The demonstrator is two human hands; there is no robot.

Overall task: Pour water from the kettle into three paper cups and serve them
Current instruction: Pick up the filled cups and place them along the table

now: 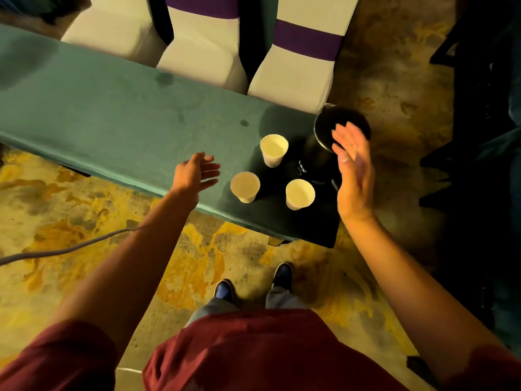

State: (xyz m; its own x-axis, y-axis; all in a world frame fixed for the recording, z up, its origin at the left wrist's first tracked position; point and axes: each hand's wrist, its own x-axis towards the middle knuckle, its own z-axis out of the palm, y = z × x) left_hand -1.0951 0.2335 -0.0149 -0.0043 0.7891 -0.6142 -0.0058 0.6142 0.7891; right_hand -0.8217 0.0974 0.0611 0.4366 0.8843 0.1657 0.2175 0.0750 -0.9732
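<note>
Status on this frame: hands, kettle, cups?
Both hands open, empty: left hand beside cups, right hand near kettle. Three paper cups upright on table. Nothing in the way.

The tabletop [112, 114] wears a teal cloth with darker spots. Three paper cups [274, 150] [244, 187] [300, 194] are cream-white. The kettle [324, 136] is black with a silvery rim. White chair covers [205, 52] carry purple bands. The floor [70, 221] is mottled yellow and grey. Maroon shirt [253, 354], blue shoes [224, 290].
</note>
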